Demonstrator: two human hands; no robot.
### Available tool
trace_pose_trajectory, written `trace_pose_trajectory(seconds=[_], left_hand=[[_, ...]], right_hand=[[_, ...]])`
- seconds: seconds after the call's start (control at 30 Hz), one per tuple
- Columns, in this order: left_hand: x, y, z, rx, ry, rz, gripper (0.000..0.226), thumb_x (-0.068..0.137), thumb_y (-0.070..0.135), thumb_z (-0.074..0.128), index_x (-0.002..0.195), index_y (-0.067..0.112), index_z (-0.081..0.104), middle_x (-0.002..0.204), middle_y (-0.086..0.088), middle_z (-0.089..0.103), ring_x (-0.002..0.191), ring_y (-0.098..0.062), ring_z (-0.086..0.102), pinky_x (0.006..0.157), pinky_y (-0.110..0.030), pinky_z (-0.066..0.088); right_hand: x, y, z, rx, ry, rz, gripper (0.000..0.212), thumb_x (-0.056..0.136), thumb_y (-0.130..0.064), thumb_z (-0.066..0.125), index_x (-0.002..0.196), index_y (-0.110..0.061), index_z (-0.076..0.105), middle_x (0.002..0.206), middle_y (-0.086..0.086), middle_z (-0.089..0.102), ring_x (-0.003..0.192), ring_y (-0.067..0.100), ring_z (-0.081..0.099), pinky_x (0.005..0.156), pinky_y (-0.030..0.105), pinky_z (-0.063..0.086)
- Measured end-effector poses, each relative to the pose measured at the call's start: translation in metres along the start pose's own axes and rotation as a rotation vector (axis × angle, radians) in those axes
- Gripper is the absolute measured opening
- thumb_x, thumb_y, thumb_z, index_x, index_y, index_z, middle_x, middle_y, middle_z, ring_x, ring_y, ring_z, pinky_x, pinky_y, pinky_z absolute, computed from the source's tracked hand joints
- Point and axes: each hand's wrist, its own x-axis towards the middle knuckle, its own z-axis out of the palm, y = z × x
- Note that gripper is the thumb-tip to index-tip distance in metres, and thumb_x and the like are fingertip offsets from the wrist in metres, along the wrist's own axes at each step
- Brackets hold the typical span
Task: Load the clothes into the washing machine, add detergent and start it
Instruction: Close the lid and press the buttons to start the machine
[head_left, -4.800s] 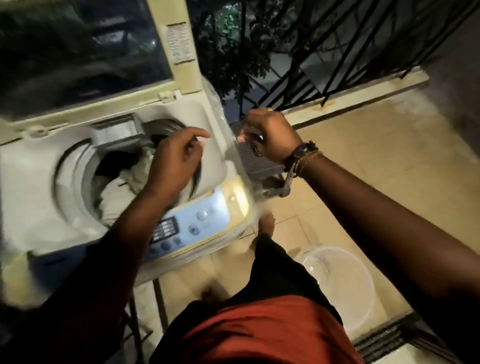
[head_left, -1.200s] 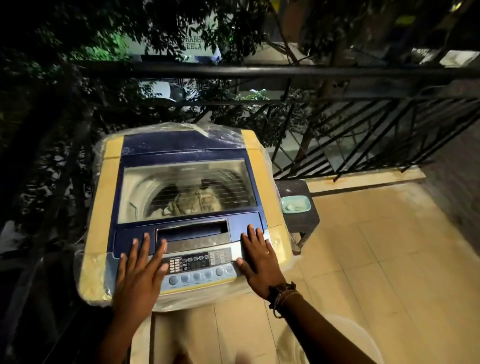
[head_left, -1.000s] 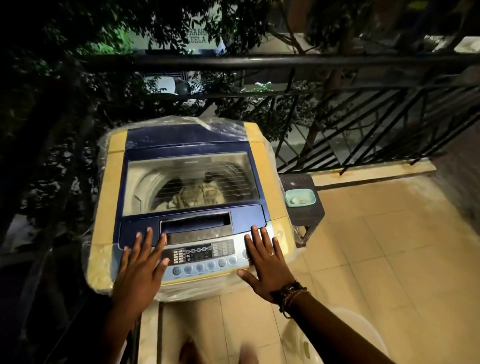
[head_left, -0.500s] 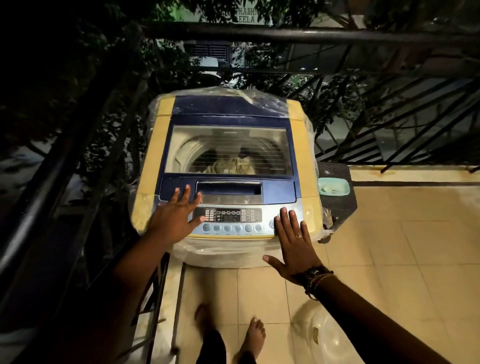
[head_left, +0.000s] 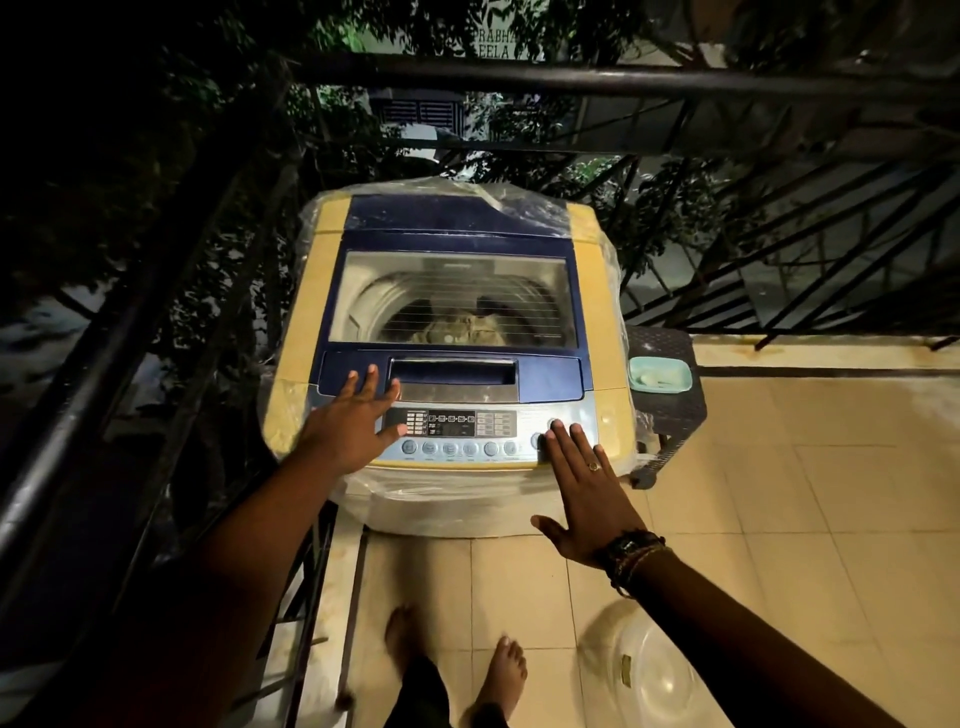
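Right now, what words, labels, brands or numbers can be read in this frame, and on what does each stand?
"PRABHA" over "EELA": on a pale sign behind the leaves beyond the railing, its edges cut off by foliage.
Control panel of the washing machine: printed labels and display too small to read.
Sticker on the clear tub: unreadable.

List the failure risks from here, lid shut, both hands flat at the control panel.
1. The control panel lies under a plastic cover; a press through it may not register, or may catch the neighbouring button.
2. The right hand rests at the panel's right edge and the left hand covers its left end: either could trigger a wrong button.
3. Whether the washing machine has started cannot be told; the display is unreadable.
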Motion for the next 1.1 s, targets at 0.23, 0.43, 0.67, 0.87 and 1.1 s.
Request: trace_pose_trajectory(seconds=[0.23,0.43,0.67,0.87,1.1], left_hand=[[0.002,-0.003,0.008,-0.050,0.028,0.000,0.080,0.092,0.073,0.042,0.158,0.042,0.009,0.168,0.006,-0.012,0.156,-0.023,-0.009,0.116,-0.065,0.028],[0.002,-0.003,0.009,-0.073,0.018,-0.003,0.091,0.085,0.076,0.052,0.158,0.041,0.010,0.169,0.003,-0.012,0.156,-0.026,-0.009,0.114,-0.068,0.028],[0.001,0.008,0.003,-0.133,-0.010,-0.036,0.099,0.082,0.069,0.064,0.159,0.036,0.012,0.169,0.000,-0.013,0.155,-0.028,-0.012,0.114,-0.073,0.022],[0.003,0.006,0.008,-0.118,0.021,-0.034,0.102,0.080,0.070,0.065,0.159,0.035,0.011,0.169,-0.001,-0.010,0.156,-0.030,-0.011,0.114,-0.073,0.023],[0.003,0.009,0.006,-0.120,0.048,-0.044,0.102,0.079,0.068,0.068,0.159,0.034,0.016,0.169,-0.002,-0.006,0.156,-0.030,-0.007,0.112,-0.074,0.025]], right_hand=[[0.001,-0.001,-0.012,-0.006,-0.046,0.002,0.110,0.083,-0.053,0.058,0.160,-0.017,-0.011,0.169,0.004,-0.014,0.156,0.029,-0.012,0.126,0.049,0.013],[0.019,-0.011,-0.044,-0.074,-0.122,0.007,0.105,0.072,-0.031,0.059,0.159,-0.010,0.004,0.163,0.014,0.022,0.147,0.038,0.026,0.116,0.043,0.035],[0.024,-0.009,-0.064,-0.012,-0.139,0.068,0.107,0.077,-0.030,0.063,0.161,-0.016,-0.003,0.134,0.013,0.052,0.109,0.034,0.059,0.088,0.039,0.051],[0.009,0.003,-0.064,0.071,-0.175,0.086,0.112,0.082,-0.029,0.066,0.159,-0.027,-0.015,0.164,0.012,0.027,0.119,0.036,0.060,0.095,0.040,0.053],[0.000,-0.002,-0.049,0.124,-0.066,0.016,0.113,0.082,-0.027,0.066,0.158,-0.028,-0.016,0.170,-0.001,0.001,0.155,0.029,0.018,0.120,0.041,0.030]])
